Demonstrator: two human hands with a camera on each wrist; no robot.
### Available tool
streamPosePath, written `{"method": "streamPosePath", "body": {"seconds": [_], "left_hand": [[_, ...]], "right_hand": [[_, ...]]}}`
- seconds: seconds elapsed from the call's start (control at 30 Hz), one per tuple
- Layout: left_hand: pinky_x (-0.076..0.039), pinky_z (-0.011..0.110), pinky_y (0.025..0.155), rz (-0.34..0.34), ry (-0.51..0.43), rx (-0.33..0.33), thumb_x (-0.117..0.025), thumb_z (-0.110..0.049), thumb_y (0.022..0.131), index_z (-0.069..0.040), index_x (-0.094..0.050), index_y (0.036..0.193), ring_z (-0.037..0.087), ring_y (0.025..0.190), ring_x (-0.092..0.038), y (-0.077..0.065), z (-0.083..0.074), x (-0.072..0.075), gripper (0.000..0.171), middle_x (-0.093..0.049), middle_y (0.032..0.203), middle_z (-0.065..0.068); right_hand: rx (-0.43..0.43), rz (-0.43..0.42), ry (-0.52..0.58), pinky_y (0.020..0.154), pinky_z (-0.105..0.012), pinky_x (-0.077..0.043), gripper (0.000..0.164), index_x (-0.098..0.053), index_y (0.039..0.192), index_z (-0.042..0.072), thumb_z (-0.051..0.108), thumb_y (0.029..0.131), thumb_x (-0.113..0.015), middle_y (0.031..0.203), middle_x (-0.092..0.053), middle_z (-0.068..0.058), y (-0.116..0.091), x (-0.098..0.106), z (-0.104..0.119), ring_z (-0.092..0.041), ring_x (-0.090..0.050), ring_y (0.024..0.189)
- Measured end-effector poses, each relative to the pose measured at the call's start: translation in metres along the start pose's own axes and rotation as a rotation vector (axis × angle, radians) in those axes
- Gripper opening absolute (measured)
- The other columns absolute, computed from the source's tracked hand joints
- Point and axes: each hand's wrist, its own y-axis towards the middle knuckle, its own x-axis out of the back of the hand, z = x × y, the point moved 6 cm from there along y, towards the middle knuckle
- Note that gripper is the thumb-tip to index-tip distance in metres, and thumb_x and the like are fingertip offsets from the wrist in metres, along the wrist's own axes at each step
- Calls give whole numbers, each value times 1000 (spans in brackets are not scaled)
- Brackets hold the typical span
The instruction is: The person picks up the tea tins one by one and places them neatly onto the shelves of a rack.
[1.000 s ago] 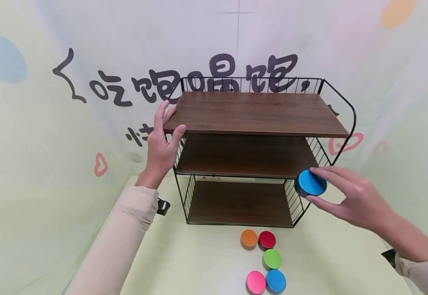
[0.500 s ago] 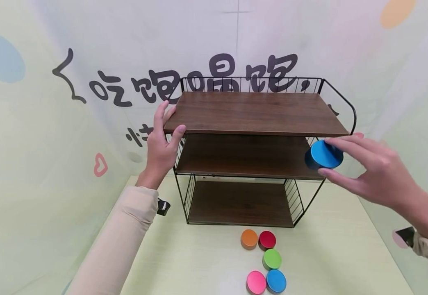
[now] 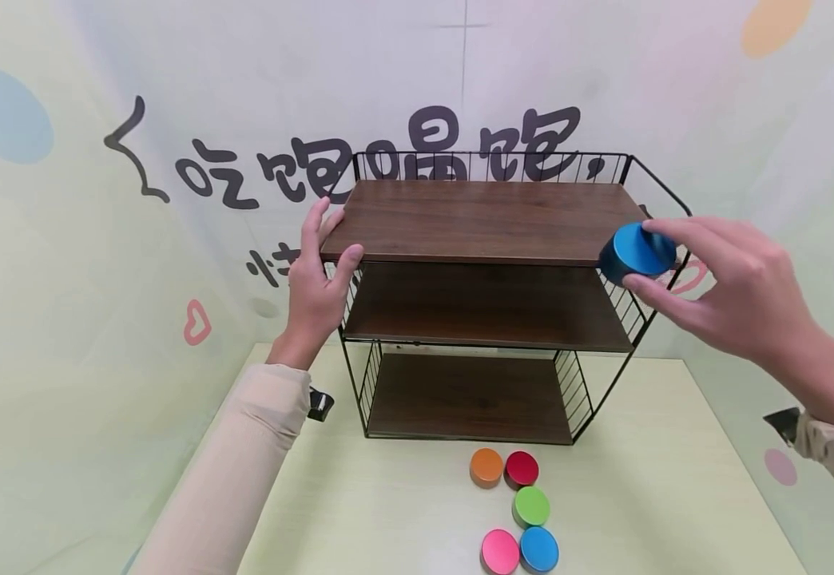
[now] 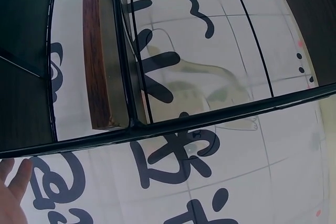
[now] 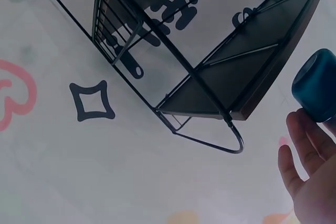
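A three-tier storage rack [image 3: 485, 305] with brown wooden boards and a black wire frame stands on the table. My left hand [image 3: 316, 291] grips the left front corner of its top board, thumb on the front edge and fingers at the side; the left wrist view catches only some fingertips [image 4: 20, 178]. Between thumb and fingers, my right hand [image 3: 744, 291] pinches a blue round tin [image 3: 641, 249] in front of the top board's right corner. In the right wrist view the blue tin [image 5: 317, 85] is off to the right, apart from the rack.
On the table [image 3: 647, 471] before the rack are an orange tin [image 3: 486, 465], a red tin [image 3: 522, 469], a green tin [image 3: 531, 505], a pink tin [image 3: 499, 551] and a second blue tin [image 3: 539, 549]. A printed cloth [image 3: 172, 72] hangs behind.
My right hand has raised the blue tin from beside the middle board to the height of the top board, shifting somewhat right. The left hand has kept its place on the rack.
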Motion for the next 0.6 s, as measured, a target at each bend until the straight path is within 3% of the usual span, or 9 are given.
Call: {"method": "streamPosePath", "body": {"seconds": [0.17,0.43,0.6], "left_hand": [[-41,43,94,3,-1,-4,-58,-46,98,-20,-33,154,20,129,-54,0,0,0,66,-56,144,3],[-41,46,97,8,3,-7,-58,-47,99,-20,-34,153,21,129,-54,0,-1,0,65,-56,144,3],[-41,45,95,-4,-1,-13,-58,-44,99,-20,-35,153,21,128,-54,0,0,0,64,-56,143,3]], "right_hand": [[-65,11,-38,87,-15,-32,84,-71,115,-1,76,86,-52,99,-71,-21,5,0,-13,-38,-63,89],[-131,12,-84,83,-42,-38,87,-70,113,-1,78,86,-46,96,-71,-23,4,-1,-32,-41,-61,93],[-146,17,-103,87,-47,-37,87,-70,113,-1,79,86,-46,92,-70,-24,5,-2,-38,-40,-58,93]]}}
